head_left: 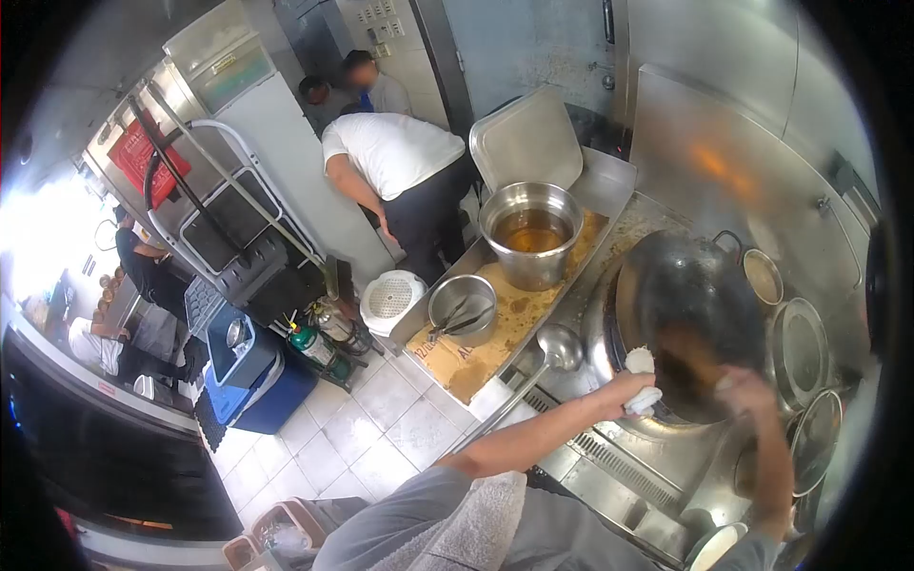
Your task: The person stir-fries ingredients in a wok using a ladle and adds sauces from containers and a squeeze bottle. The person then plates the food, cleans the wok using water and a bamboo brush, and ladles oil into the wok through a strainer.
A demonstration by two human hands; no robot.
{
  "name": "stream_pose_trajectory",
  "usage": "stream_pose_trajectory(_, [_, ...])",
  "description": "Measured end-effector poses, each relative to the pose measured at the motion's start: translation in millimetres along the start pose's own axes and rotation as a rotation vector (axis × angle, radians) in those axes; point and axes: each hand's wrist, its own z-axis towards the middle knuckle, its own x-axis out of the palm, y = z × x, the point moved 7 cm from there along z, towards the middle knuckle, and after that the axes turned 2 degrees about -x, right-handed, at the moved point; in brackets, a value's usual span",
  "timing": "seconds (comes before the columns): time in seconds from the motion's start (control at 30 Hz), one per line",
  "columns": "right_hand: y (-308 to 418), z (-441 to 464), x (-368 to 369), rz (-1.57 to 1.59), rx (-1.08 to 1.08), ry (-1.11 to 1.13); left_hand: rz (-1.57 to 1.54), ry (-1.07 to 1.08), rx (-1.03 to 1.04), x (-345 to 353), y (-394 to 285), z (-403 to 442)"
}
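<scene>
A large dark wok [687,281] sits tilted on the round metal burner rim at the right. My left hand [625,392] is closed around a folded white cloth [642,364] at the wok's near left edge. Whether the cloth wraps a wok handle is hidden. My right hand [750,392] is at the near right side of the wok, its fingers curled and smeared by motion. Beside those fingers, a brownish blur [693,354] shows inside the wok; its kind cannot be made out. A ladle [560,348] lies left of the burner.
A deep metal pot [529,238] of amber liquid and a smaller pot [463,309] with utensils stand on a cardboard-covered counter [505,347]. Strainers [800,352] lean at the right wall. A person [395,157] bends over behind the counter. Gas cylinders [314,347] stand on the tiled floor.
</scene>
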Motion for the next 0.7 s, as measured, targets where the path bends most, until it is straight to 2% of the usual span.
stream_pose_trajectory(0.1, [-39.0,6.6,-105.1,-0.362,0.073,-0.703,-0.045,-0.042,0.017,4.8,0.5,-1.3])
stream_pose_trajectory(0.13, [-24.8,-3.3,-131.3,-0.298,0.036,-0.948,-0.051,-0.018,0.028,4.2,1.2,3.5])
stream_pose_trajectory(0.23, [6.7,28.2,-117.5,0.022,-0.029,-1.047,-0.079,0.043,0.027,0.6,12.4,10.5])
stream_pose_trajectory(0.3, [-23.3,112.0,-50.8,-0.019,0.182,-0.585,-0.105,0.078,0.004,3.3,9.9,-1.5])
stream_pose_trajectory(0.33, [28.6,85.4,-11.5,0.219,0.186,-0.433,-0.127,0.113,0.027,1.1,10.0,-4.5])
stream_pose_trajectory(0.4, [60.6,64.4,24.8,0.218,-0.116,-0.230,-0.165,0.172,0.070,-16.0,14.5,-15.0])
stream_pose_trajectory(0.43, [76.3,50.5,43.7,0.239,-0.261,-0.122,-0.134,0.059,0.056,-24.6,9.0,-40.4])
stream_pose_trajectory(0.5, [67.5,-1.5,36.8,0.302,-0.168,0.157,-0.092,0.033,0.111,-47.3,4.2,-84.4])
stream_pose_trajectory(0.53, [47.7,-14.3,23.3,0.171,-0.147,0.213,-0.089,-0.034,0.118,-62.2,4.6,-99.3])
stream_pose_trajectory(0.57, [-11.0,-7.8,6.5,0.165,0.015,0.146,-0.093,-0.099,0.128,-75.7,8.1,-111.7])
stream_pose_trajectory(0.63, [-29.9,-16.6,-74.1,-0.382,0.151,-0.321,-0.069,-0.169,0.164,-90.6,13.0,-136.4])
stream_pose_trajectory(0.7, [-27.9,-14.7,-119.3,-0.452,0.127,-0.752,-0.013,-0.178,0.225,-94.4,11.3,-156.6])
